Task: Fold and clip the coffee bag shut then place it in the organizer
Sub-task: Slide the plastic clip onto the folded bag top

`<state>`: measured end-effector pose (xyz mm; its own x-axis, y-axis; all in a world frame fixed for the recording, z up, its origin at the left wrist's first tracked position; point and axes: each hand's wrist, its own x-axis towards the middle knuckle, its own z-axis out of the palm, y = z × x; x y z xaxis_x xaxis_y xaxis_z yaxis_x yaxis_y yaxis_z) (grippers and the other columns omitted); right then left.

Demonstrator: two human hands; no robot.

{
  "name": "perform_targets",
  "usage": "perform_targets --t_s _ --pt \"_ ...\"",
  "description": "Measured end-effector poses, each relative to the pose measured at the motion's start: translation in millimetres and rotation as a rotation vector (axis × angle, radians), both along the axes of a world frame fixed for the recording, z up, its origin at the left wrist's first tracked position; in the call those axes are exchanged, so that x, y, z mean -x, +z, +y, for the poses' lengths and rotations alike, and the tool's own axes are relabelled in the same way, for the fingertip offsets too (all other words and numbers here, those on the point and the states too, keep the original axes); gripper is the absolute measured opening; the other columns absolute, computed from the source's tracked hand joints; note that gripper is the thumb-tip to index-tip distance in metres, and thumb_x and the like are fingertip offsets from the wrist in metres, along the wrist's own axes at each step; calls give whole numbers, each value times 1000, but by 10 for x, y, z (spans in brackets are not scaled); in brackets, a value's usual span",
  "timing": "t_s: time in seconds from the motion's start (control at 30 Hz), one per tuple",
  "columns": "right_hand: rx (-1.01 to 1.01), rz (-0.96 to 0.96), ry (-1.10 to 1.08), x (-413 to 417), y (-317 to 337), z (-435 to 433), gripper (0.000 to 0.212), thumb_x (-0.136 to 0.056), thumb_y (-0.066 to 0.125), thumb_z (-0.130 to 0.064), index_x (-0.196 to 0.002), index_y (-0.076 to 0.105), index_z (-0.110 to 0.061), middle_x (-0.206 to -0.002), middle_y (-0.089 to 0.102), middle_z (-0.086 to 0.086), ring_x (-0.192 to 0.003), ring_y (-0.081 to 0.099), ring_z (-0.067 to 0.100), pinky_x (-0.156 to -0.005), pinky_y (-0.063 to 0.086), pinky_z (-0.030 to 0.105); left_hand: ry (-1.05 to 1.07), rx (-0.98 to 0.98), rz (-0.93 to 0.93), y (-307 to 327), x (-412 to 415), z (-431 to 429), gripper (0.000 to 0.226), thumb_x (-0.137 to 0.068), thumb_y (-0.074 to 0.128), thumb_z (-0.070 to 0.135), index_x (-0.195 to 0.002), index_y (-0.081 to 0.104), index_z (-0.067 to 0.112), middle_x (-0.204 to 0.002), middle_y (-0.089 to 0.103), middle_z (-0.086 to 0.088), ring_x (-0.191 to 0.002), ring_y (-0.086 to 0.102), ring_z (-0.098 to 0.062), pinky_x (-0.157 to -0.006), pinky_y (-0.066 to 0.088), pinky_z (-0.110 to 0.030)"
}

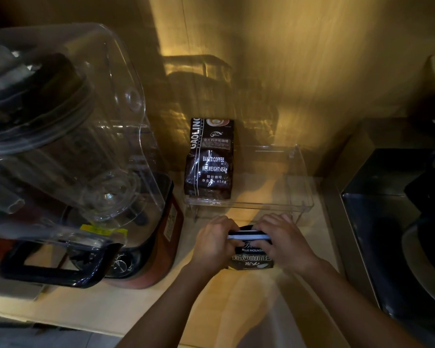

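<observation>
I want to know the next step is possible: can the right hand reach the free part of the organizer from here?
Probably yes. The right hand is just in front of the organizer; its right part is free, beside the standing bag, and nothing blocks.

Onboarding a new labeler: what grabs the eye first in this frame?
Both hands, left hand and right hand, pinch a pale clip along the folded top of the coffee bag, low centre. Behind it, a second coffee bag stands in the clear organizer. A big blender fills the left.
</observation>
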<state>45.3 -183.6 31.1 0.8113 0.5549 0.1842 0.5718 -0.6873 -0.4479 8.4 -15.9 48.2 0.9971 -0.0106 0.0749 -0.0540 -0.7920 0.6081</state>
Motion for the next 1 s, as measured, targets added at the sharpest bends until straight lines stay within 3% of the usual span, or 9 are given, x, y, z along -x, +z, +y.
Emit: perform_targets --t_s 0.27,0.4,0.63,0.77,0.9,1.0 --pt "-35 2 -47 -25 28 47 25 -79 64 -29 -97 64 -12 -94 65 4 -88 50 20 -69 18 21 18 125 112 -6 -28 122 24 -70 74 15 -92 63 13 -95 63 -4 -88 55 -17 -77 48 -32" --pt "-30 25 -52 -38 25 35 25 -79 64 -30 -98 63 -15 -94 64 2 -87 49 16 -66 17 21 3 197 106 -12 -6 185 20 -71 74 12 -90 67 9 -87 64 -7 -79 56 -15 -62 40 -13" --pt "-10 36 -61 -42 18 56 21 -78 65 -27 -93 64 -12 -90 65 5 -87 54 22 -74 28 27 13 190 47 -44 1 160 17 -72 74 13 -88 70 9 -83 67 -8 -75 59 -18 -67 49 -33" --pt "16 35 -52 -38 30 87 18 -77 67 -21 -86 63 -7 -85 65 10 -83 55 27 -76 37 34 40 183 19 -89 -5 166 14 -71 74 15 -84 70 10 -75 60 1 -69 55 -14 -62 46 -28" --pt "36 3 -39 -42 38 123 16 -73 70 -17 -79 63 -4 -77 65 12 -75 57 29 -72 42 36 59 180 4 -131 -18 166 13 -70 75 16 -79 69 10 -76 65 -5 -67 56 -15 -61 47 -31" --pt "24 -32 -31 -43 46 140 16 -70 72 -15 -75 63 -3 -72 65 12 -69 58 30 -68 46 38 73 193 -15 -168 -18 170 12 -69 75 15 -78 69 9 -71 61 0 -63 53 -12 -57 42 -24"
